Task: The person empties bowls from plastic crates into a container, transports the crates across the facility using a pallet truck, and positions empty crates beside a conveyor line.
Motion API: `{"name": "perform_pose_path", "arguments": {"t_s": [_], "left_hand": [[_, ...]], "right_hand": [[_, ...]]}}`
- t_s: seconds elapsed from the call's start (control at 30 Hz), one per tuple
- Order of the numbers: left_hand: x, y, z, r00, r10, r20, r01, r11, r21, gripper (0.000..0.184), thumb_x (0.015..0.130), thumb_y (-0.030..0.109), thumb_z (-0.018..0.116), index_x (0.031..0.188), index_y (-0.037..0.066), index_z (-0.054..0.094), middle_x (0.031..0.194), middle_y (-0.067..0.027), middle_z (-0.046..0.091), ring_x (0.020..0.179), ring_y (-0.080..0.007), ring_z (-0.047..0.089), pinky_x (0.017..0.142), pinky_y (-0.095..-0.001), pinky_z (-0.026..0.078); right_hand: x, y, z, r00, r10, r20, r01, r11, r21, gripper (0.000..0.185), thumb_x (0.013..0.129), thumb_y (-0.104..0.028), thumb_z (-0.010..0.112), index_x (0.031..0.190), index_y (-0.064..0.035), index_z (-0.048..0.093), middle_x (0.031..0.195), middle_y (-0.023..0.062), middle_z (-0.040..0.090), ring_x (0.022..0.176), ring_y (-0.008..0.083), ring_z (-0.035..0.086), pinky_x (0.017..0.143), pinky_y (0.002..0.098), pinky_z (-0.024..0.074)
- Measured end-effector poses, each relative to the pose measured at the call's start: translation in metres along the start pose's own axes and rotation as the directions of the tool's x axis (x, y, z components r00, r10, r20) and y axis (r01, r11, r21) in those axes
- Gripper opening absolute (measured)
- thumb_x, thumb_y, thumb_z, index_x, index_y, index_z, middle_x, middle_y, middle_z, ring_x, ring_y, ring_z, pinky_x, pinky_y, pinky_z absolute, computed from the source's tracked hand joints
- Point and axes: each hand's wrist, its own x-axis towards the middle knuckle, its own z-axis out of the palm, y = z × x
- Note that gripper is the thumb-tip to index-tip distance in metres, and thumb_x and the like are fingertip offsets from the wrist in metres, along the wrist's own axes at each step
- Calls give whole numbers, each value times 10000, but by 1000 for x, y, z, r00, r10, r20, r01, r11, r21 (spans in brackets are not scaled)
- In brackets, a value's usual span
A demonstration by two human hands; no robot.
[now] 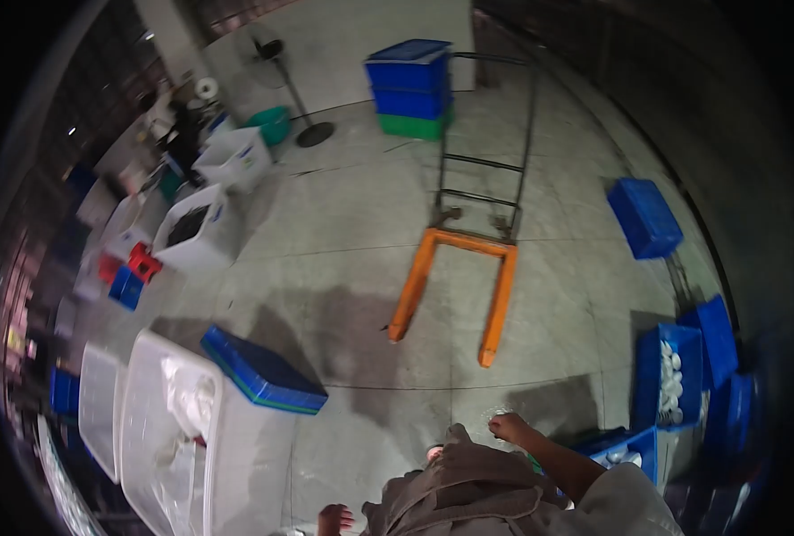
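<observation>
At the bottom centre is the front of my brown-grey clothing. My left hand (335, 518) shows at the lower edge, palm side partly visible, its fingers curled a little, with nothing seen in it. To the right, my right hand (506, 427) hangs over the floor with its fingers drawn in; whether it holds anything is too small to tell. Close to my right forearm stands a blue crate (649, 451) with white items inside. Further ahead an orange fork frame (468, 239) with a dark upright handle rests on the floor.
A large white tub (138, 402) with white bags stands at the lower left, beside a blue lid-like box (267, 371). Blue crates (644, 219) line the right side. Stacked bins (408, 85), a fan (315, 134) and white bins (223, 237) stand further back.
</observation>
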Motion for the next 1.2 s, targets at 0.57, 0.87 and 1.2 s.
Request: {"name": "perform_pose_path", "arguments": {"t_s": [0.57,0.87,1.2], "left_hand": [[227,300,92,933,-59,355,-214,702,679,295,844,255,509,719,3,599,594,-89,577,495,-188,568,441,-302,438],[190,462,290,613,369,699,-766,62,640,335,803,321,586,746,-2,653,628,-125,626,639,-237,636,610,-358,494],[231,490,362,468,621,629,-881,271,388,301,779,204,693,1041,91,597,838,-99,587,723,-207,631,640,-331,507]], "right_hand": [[-114,78,128,741,668,-63,-601,619,-506,159,734,-256,581,718,-169,713,775,54,688,745,230,667,523,422,504],[-211,56,177,342,875,343,-816,96,570,142,814,-173,512,761,-84,610,649,101,622,464,233,600,379,358,457],[-63,125,-59,318,925,-207,23,211,977,240,849,-61,473,1045,57,546,807,166,631,575,221,653,434,297,494]]}}
